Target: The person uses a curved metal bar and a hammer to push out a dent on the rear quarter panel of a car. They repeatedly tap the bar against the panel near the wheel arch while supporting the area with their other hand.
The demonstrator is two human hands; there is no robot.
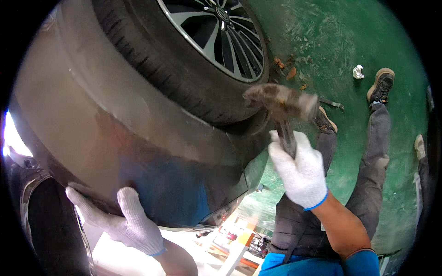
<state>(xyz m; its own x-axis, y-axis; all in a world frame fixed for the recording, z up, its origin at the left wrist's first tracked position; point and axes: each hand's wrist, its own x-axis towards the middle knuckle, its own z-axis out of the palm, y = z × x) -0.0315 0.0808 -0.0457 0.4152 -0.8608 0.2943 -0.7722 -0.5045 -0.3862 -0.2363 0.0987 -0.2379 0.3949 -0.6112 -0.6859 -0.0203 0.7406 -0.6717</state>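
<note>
My right hand point(301, 172), in a white knit glove with a blue cuff, is closed around the handle of a hammer point(282, 102). The rusty hammer head is smeared by motion; one end tapers, the other has a broad face. In the view it overlaps the tyre's edge, and I cannot tell whether it touches. My left hand point(133, 225), gloved alike, rests at the lower edge of a glossy dark car body panel point(161, 161). Its thumb points up on the panel and a finger stretches along the edge, spread apart.
A car wheel point(235, 39) with a silver and black rim sits above the panel. On the green floor point(322, 27) lie dry leaves point(291, 72), a crumpled white scrap point(358, 71) and a flat metal tool point(332, 103). My legs point(368, 179) stretch out at right. Another person's shoe point(420, 147) shows at the far right.
</note>
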